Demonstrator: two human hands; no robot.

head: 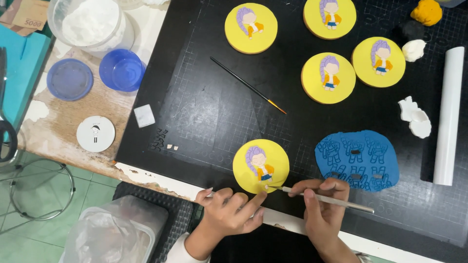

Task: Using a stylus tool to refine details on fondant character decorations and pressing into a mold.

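Yellow round cookie (261,165) with purple-haired figure in orange jacket, flat on black cutting mat (204,112), near front edge, directly ahead of both hands. Thin modelling tool (324,198) lying nearly level, long axis running from lower right up to left, tip touching cookie's lower rim just below figure's feet. Right hand (319,204) pinching tool shaft between thumb and fingertips, fingers pressed together around it; cookie lies up and left of this grip, along tool's own line. Left hand (231,209) curled, index fingertip against cookie's lower left edge, steadying; holding nothing. Left hand nearer to cookie body, right nearer only through tool tip. Blue fondant sheet (357,159) with cut-out figures just right of cookie. Paintbrush (248,85) lying diagonally further back. Four finished cookies beyond, well apart.
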